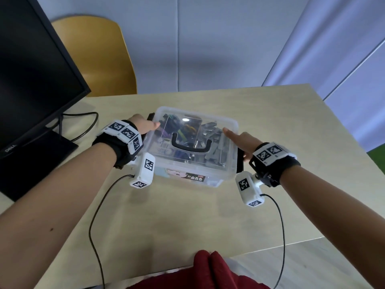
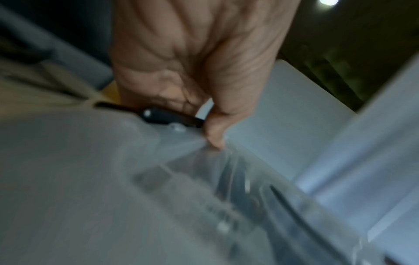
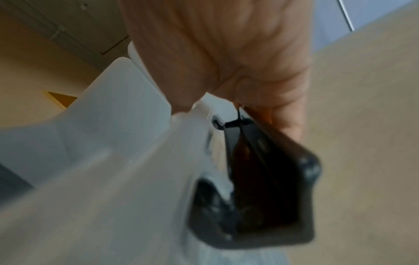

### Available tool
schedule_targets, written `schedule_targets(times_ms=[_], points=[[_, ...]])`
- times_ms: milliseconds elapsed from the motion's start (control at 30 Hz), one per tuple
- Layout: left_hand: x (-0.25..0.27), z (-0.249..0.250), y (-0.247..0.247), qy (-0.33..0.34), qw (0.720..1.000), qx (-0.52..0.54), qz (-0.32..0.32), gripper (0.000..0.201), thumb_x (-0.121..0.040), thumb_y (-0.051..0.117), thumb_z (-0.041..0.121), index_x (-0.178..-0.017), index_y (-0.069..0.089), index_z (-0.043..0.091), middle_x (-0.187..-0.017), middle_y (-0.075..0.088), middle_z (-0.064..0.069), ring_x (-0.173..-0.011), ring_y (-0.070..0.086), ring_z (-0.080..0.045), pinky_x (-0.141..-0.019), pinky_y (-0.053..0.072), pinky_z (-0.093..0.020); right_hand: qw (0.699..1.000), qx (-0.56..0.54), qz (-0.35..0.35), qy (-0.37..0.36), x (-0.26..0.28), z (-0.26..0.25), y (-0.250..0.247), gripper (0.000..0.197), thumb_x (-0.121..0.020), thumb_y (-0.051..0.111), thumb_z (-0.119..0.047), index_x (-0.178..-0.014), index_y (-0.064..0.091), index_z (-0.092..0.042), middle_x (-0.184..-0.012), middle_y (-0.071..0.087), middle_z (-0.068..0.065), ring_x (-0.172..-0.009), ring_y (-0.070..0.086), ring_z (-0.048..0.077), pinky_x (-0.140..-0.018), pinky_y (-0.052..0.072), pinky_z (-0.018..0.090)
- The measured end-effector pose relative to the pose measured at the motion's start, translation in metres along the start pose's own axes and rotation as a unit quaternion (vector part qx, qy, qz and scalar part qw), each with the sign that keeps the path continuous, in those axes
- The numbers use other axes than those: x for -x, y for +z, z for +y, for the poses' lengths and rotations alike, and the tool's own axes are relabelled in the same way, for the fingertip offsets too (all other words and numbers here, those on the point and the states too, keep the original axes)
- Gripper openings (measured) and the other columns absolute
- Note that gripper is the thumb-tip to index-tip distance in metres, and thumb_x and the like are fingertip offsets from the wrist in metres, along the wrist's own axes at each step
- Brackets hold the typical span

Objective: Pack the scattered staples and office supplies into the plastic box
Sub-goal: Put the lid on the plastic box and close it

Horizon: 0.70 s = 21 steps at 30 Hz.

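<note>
A clear plastic box [image 1: 229, 130] stands mid-table with its lid on and a black carry handle [image 1: 190, 146] lying flat on top. Staples and mixed supplies show through the lid. My left hand [image 1: 145, 124] grips the box's left end, thumb [image 2: 215, 136] on the lid rim and fingers behind the black left latch [image 2: 163, 117]. At the opposite end my right hand [image 1: 241, 138] lays its thumb on the lid while its fingers curl round the black right latch [image 3: 272, 179], which is swung outward. Both sets of fingertips are hidden.
A dark monitor [image 1: 31, 76] with its stand and a black cable [image 1: 87, 130] fills the table's left side. A yellow chair [image 1: 104, 55] stands behind the table. Wrist-camera cables trail over the near tabletop [image 1: 187, 222]. Red clothing [image 1: 208, 268] shows at the front edge.
</note>
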State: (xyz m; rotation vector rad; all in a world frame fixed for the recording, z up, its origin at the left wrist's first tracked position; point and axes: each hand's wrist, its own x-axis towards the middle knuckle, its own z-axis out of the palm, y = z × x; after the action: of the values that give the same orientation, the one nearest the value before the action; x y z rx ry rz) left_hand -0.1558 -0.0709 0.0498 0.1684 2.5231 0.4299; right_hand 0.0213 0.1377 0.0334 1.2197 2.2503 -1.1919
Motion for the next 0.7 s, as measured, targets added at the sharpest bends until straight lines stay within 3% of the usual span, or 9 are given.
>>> schedule_targets(times_ms=[100, 233, 367, 467, 533, 567, 633, 700], points=[[0.011, 0.012, 0.005, 0.032, 0.995, -0.090, 0.040, 0.047, -0.095, 0.050, 0.031, -0.124, 0.048, -0.006, -0.127, 0.053, -0.023, -0.116, 0.051, -0.036, -0.089, 0.042, -0.035, 0.998, 0.061, 0.029, -0.002, 0.002, -0.006, -0.001, 0.085, -0.087, 0.033, -0.065, -0.129, 0.041, 0.009, -0.129, 0.051, 0.025, -0.114, 0.054, 0.038, -0.099, 0.042, 0.045], [0.022, 0.021, 0.007, 0.041, 0.985, -0.160, 0.052, 0.038, -0.096, 0.046, 0.020, -0.124, 0.048, -0.006, -0.130, 0.050, -0.022, -0.120, 0.048, -0.035, -0.095, 0.041, -0.035, 0.992, 0.101, 0.070, 0.003, 0.002, -0.015, -0.001, 0.087, -0.090, 0.032, -0.062, -0.137, 0.026, 0.011, -0.139, 0.039, 0.026, -0.122, 0.046, 0.037, -0.098, 0.037, 0.040], [0.029, 0.024, 0.011, 0.074, 0.975, -0.186, 0.094, 0.032, -0.089, 0.057, 0.015, -0.116, 0.056, -0.002, -0.118, 0.059, -0.022, -0.099, 0.058, -0.035, -0.078, 0.046, -0.034, 0.984, 0.139, 0.109, -0.019, 0.009, -0.031, 0.001, 0.059, -0.100, 0.030, -0.037, -0.133, 0.030, 0.013, -0.138, 0.036, 0.027, -0.123, 0.043, 0.037, -0.094, 0.039, 0.038], [0.034, 0.028, 0.014, 0.075, 0.973, -0.195, 0.100, 0.033, -0.087, 0.063, 0.019, -0.115, 0.058, 0.000, -0.117, 0.060, -0.021, -0.107, 0.058, -0.035, -0.080, 0.047, -0.035, 0.981, 0.159, 0.108, -0.024, 0.014, -0.037, 0.000, 0.043, -0.103, 0.025, -0.022, -0.132, 0.039, 0.006, -0.135, 0.039, 0.026, -0.124, 0.043, 0.036, -0.096, 0.039, 0.036], [0.036, 0.030, 0.014, 0.076, 0.971, -0.201, 0.104, 0.032, -0.087, 0.064, 0.020, -0.109, 0.061, -0.002, -0.117, 0.061, -0.020, -0.108, 0.058, -0.035, -0.081, 0.047, -0.035, 0.979, 0.177, 0.097, -0.039, 0.018, -0.037, -0.002, 0.041, -0.102, 0.027, -0.024, -0.120, 0.048, 0.006, -0.131, 0.044, 0.025, -0.121, 0.045, 0.035, -0.092, 0.040, 0.035], [0.037, 0.030, 0.012, 0.081, 0.971, -0.199, 0.104, 0.029, -0.088, 0.063, 0.018, -0.107, 0.061, -0.003, -0.116, 0.061, -0.020, -0.107, 0.059, -0.035, -0.082, 0.047, -0.035, 0.977, 0.185, 0.091, -0.047, 0.019, -0.035, -0.004, 0.039, -0.102, 0.029, -0.026, -0.106, 0.052, 0.005, -0.125, 0.048, 0.025, -0.119, 0.048, 0.034, -0.089, 0.040, 0.034], [0.037, 0.025, 0.003, 0.081, 0.977, -0.181, 0.083, 0.022, -0.092, 0.056, 0.018, -0.096, 0.057, -0.004, -0.115, 0.060, -0.021, -0.104, 0.059, -0.034, -0.085, 0.047, -0.036, 0.982, 0.168, 0.070, -0.055, 0.018, -0.031, -0.006, 0.037, -0.100, 0.034, -0.027, -0.077, 0.045, 0.000, -0.105, 0.049, 0.021, -0.105, 0.052, 0.033, -0.078, 0.040, 0.032], [0.030, 0.014, -0.007, 0.044, 0.990, -0.133, 0.031, 0.037, -0.093, 0.053, 0.033, -0.099, 0.053, -0.004, -0.122, 0.057, -0.023, -0.104, 0.057, -0.034, -0.090, 0.045, -0.034, 0.992, 0.106, 0.043, -0.057, 0.018, -0.024, -0.007, 0.026, -0.096, 0.043, -0.025, -0.083, 0.043, -0.002, -0.094, 0.047, 0.014, -0.092, 0.050, 0.029, -0.083, 0.046, 0.034]])
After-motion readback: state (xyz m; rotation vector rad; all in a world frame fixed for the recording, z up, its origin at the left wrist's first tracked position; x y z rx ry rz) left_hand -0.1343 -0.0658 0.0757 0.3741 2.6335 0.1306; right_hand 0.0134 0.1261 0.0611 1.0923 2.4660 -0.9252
